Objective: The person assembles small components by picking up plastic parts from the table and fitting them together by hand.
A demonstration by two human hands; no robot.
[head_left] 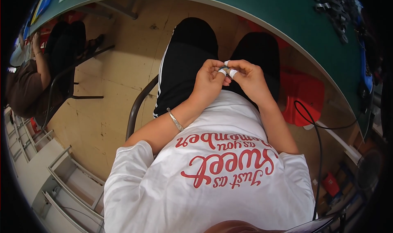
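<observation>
Over my lap, both hands meet fingertip to fingertip around a small dark ring [223, 67]. My left hand [208, 80] pinches it between thumb and finger, with white wrapping on the thumb. From the other side my right hand [250, 79] closes on the same ring, with white wrapping on the thumb and a fingertip. Fingers cover much of the ring, so its exact kind cannot be made out. A silver bracelet [175, 120] circles my left wrist.
A green table [282, 20] curves ahead, bearing a heap of dark ring-shaped parts [332, 7] at far right. Below it stands a red stool [305, 94] beside a hanging black cable [316, 151]. Another person [30, 83] sits at left, near metal racks [75, 179].
</observation>
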